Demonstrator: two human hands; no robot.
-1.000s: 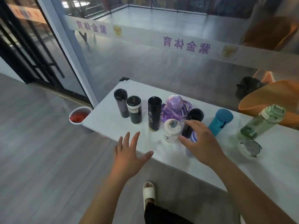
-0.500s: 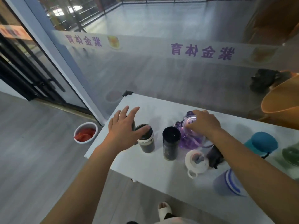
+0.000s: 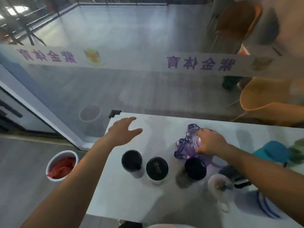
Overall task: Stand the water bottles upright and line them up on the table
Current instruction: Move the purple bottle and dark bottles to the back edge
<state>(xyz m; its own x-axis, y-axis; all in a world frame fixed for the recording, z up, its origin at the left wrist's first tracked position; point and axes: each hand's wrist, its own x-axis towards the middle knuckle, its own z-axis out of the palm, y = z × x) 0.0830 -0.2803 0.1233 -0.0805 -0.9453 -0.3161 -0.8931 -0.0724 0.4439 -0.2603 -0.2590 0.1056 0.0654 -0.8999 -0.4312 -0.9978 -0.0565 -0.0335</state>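
Observation:
Three dark bottles stand upright in a row on the white table (image 3: pixel 115 195): one (image 3: pixel 131 162) at the left, one (image 3: pixel 157 168) in the middle, one (image 3: pixel 195 168) at the right. Behind them my right hand (image 3: pixel 210 142) grips the top of the purple bottle (image 3: pixel 187 147) with its strap. My left hand (image 3: pixel 123 132) hovers open over the table's far left corner, holding nothing. A white bottle (image 3: pixel 220 183), a blue-striped one (image 3: pixel 266 204) and a teal one (image 3: pixel 271 150) sit at the right, partly under my right arm.
A glass wall with purple lettering runs just behind the table. A white bin (image 3: pixel 61 165) with red contents stands on the floor at the left. An orange chair (image 3: pixel 269 102) stands beyond the glass at the right.
My view has dropped closer over the table. My left hand moved from the black bottles to the far left corner. My right hand stays on the purple bottle.

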